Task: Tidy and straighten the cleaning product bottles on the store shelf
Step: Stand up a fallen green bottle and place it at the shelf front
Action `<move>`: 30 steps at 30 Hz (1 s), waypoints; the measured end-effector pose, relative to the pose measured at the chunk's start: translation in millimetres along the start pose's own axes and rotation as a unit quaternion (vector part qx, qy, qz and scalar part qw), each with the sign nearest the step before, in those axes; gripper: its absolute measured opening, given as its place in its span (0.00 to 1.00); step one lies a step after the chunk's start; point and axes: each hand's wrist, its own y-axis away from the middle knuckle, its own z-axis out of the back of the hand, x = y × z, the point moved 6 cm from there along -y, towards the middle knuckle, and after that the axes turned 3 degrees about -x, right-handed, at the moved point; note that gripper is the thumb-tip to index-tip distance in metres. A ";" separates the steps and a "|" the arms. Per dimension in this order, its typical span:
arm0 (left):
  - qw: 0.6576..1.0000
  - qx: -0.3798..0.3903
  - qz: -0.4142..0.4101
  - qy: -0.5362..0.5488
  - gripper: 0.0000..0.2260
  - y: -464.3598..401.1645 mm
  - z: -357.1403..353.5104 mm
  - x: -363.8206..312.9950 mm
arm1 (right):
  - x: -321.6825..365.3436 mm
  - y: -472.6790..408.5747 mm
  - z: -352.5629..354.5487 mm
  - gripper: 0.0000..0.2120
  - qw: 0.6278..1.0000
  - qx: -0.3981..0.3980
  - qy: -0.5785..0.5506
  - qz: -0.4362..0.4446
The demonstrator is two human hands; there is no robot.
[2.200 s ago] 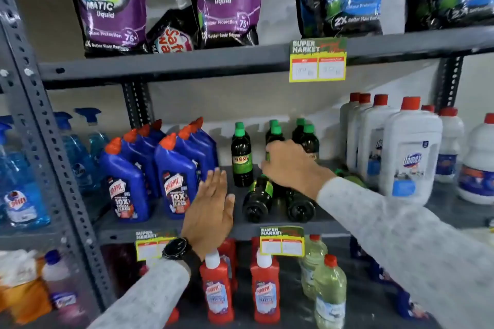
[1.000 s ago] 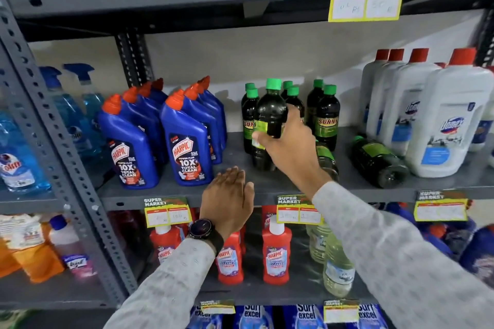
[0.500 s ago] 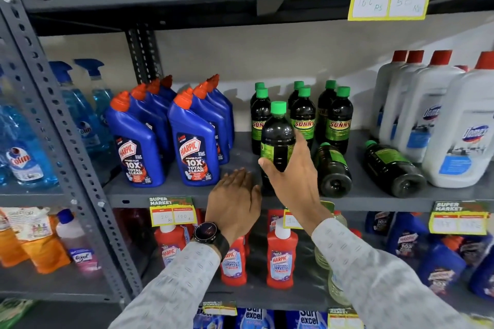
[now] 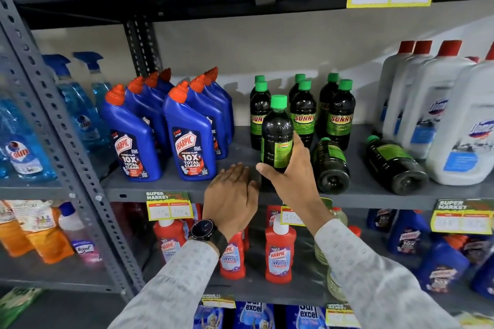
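Observation:
My right hand [image 4: 292,181] grips a dark green-capped bottle [image 4: 276,133], upright at the front of the grey middle shelf [image 4: 165,187]. Behind it stand several matching Sunny bottles [image 4: 340,117] in rows. Two more lie on their sides: one [image 4: 331,165] just right of my right hand, another [image 4: 395,165] further right. My left hand [image 4: 231,197] rests flat on the shelf's front edge, fingers apart, holding nothing.
Blue Harpic bottles [image 4: 187,139] stand left of the dark ones, white Domex jugs [image 4: 459,125] to the right. Blue spray bottles [image 4: 80,109] fill the neighbouring bay beyond a grey upright [image 4: 66,141]. Red Harpic bottles [image 4: 279,251] sit on the shelf below. Price tags [image 4: 169,205] hang off the edges.
My right hand lifted a fallen dark bottle from the shelf, stood it upright and brought it toward the front. My left hand stayed near the shelf edge. The view has come closer.

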 end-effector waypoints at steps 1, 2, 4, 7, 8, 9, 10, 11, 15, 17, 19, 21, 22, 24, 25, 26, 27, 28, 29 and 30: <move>1.000 -0.001 0.002 0.001 0.28 -0.2 -0.8 0.4 | -0.2 0.4 0.0 0.49 1.000 0.006 -0.004 0.002; 1.000 -0.002 0.004 0.001 0.27 -0.5 -1.6 0.6 | -0.5 1.1 0.1 0.47 1.000 0.015 -0.011 0.002; 1.000 -0.002 0.008 -0.001 0.27 -1.2 -3.3 1.1 | -2.1 1.5 1.1 0.46 0.999 0.040 -0.033 -0.009; 1.000 0.000 0.011 -0.004 0.27 -1.6 -4.5 1.3 | -6.1 -0.2 2.4 0.43 0.998 0.049 -0.033 -0.023; 1.000 -0.001 0.011 -0.003 0.27 -1.3 -4.3 1.4 | -5.7 -0.8 2.4 0.42 0.999 0.043 -0.027 -0.016; 1.000 -0.001 0.012 -0.003 0.27 -1.1 -4.1 1.5 | -5.2 -1.3 1.9 0.41 0.999 0.035 -0.021 -0.007; 1.000 0.000 0.012 -0.004 0.27 -0.9 -3.5 1.2 | -4.8 -1.6 0.9 0.41 0.999 0.030 -0.015 -0.001; 1.000 0.002 0.012 -0.004 0.27 -0.6 -2.9 0.9 | -4.9 -1.9 -0.6 0.42 1.000 0.027 -0.009 0.001; 1.000 0.001 0.011 -0.004 0.27 -0.1 -1.4 -0.4 | -1.7 0.3 -1.2 0.44 1.000 0.020 0.012 0.001; 1.000 -0.002 0.014 -0.002 0.27 0.1 -1.1 -0.3 | -0.2 1.6 0.6 0.43 1.000 0.024 -0.004 0.005; 1.000 -0.004 0.014 -0.004 0.26 0.2 -1.2 -0.1 | -2.4 1.5 0.8 0.43 0.999 0.046 -0.028 -0.007; 1.000 -0.006 0.013 -0.004 0.26 -0.1 -0.8 -0.4 | -4.5 -0.4 1.1 0.45 0.998 0.050 -0.031 -0.017; 1.000 -0.007 0.013 -0.004 0.26 -0.2 -0.6 -0.5 | -4.7 -1.2 1.6 0.46 0.999 0.045 -0.026 -0.014; 1.000 -0.006 0.013 -0.004 0.26 -0.6 -0.1 -1.5 | -3.8 -1.3 1.3 0.48 0.999 0.037 -0.013 -0.009; 1.000 -0.005 0.012 -0.005 0.27 -0.8 0.1 -2.0 | -3.2 -0.7 1.1 0.49 0.999 0.038 -0.011 -0.011; 1.000 -0.004 0.011 -0.005 0.27 -0.8 0.2 -2.5 | -2.4 0.3 1.6 0.49 0.999 0.038 -0.012 -0.012; 1.000 -0.005 0.011 -0.006 0.27 -0.5 0.2 -2.8 | -2.2 0.8 2.1 0.49 0.999 0.035 -0.013 -0.011; 1.000 -0.008 0.011 -0.006 0.27 -0.3 0.2 -2.7 | -1.4 1.4 2.6 0.49 0.999 0.033 -0.013 -0.008; 1.000 -0.010 0.012 -0.006 0.26 -0.2 0.1 -2.3 | -1.3 1.4 2.9 0.47 0.999 0.031 -0.017 -0.003; 1.000 -0.011 0.013 -0.006 0.26 -0.2 -0.2 -1.9 | -1.1 1.4 3.3 0.45 0.999 0.031 -0.026 0.001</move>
